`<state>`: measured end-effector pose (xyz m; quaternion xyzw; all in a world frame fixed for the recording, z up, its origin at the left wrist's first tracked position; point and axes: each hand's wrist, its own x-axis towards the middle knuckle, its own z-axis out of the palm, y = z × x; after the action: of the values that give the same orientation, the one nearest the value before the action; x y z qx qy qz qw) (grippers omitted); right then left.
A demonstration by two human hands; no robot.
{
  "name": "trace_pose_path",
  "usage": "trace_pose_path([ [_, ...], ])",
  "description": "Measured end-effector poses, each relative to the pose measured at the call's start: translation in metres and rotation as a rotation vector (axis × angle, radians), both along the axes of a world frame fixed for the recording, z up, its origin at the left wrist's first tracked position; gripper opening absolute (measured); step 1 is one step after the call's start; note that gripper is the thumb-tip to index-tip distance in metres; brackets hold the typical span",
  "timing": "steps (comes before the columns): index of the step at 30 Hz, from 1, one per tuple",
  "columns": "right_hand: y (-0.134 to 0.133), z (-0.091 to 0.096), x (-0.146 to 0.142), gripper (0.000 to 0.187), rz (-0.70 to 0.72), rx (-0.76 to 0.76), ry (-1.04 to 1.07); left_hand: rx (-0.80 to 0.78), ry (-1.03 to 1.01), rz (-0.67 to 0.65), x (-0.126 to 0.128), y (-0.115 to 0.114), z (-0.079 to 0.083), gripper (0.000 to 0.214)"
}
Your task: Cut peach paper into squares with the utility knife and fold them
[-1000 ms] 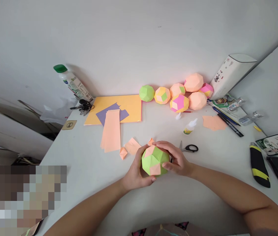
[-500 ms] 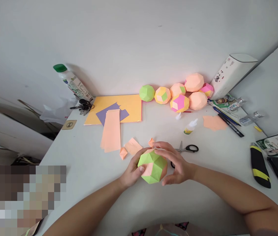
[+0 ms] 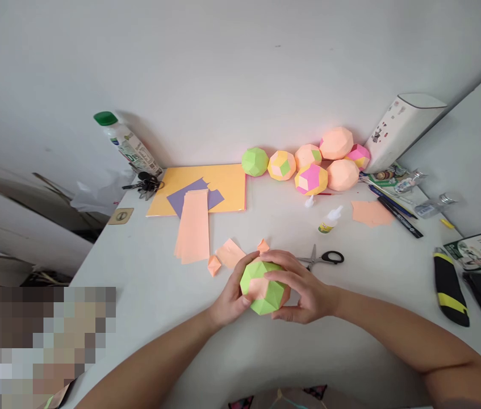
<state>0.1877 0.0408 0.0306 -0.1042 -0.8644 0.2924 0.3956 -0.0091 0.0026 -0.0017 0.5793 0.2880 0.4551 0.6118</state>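
Note:
Both my hands hold a faceted paper ball (image 3: pixel 261 287) of green and peach panels just above the white table (image 3: pixel 146 284). My left hand (image 3: pixel 229 301) cups its left side, fingers curled round it. From the right, my right hand (image 3: pixel 304 289) wraps over the top and front, thumb beneath. Small folded peach paper pieces (image 3: pixel 228 254) lie on the table just behind the ball. Black-handled scissors (image 3: pixel 325 258) rest to the right of my right hand.
Several finished paper balls (image 3: pixel 310 162) line the wall at the back. An orange sheet (image 3: pixel 200 187) with purple and peach papers lies back left, beside keys (image 3: pixel 144 184) and a green-capped bottle (image 3: pixel 125 142). A glue bottle (image 3: pixel 329 218), pens (image 3: pixel 396 210) and a black-yellow tool (image 3: pixel 448 289) lie right.
The ball has been turned in my hands, so different green and peach faces show. My right hand's fingers have closed further over its top and front.

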Motion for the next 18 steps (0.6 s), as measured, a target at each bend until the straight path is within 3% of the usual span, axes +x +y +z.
trace_pose_path([
  [5, -0.0002, 0.0002, 0.0026, 0.06, -0.047, -0.122, 0.046, 0.039, -0.004, -0.012, 0.0022, 0.0, 0.0013, 0.075],
  [13, 0.0002, -0.0008, 0.0079, 0.047, -0.096, -0.635, 0.091, 0.064, -0.048, -0.041, 0.0073, 0.0018, 0.0008, 0.08],
  [18, 0.0016, -0.0009, 0.0074, 0.04, -0.164, -0.778, 0.091, 0.039, 0.01, 0.079, 0.0094, 0.0001, -0.0033, 0.083],
])
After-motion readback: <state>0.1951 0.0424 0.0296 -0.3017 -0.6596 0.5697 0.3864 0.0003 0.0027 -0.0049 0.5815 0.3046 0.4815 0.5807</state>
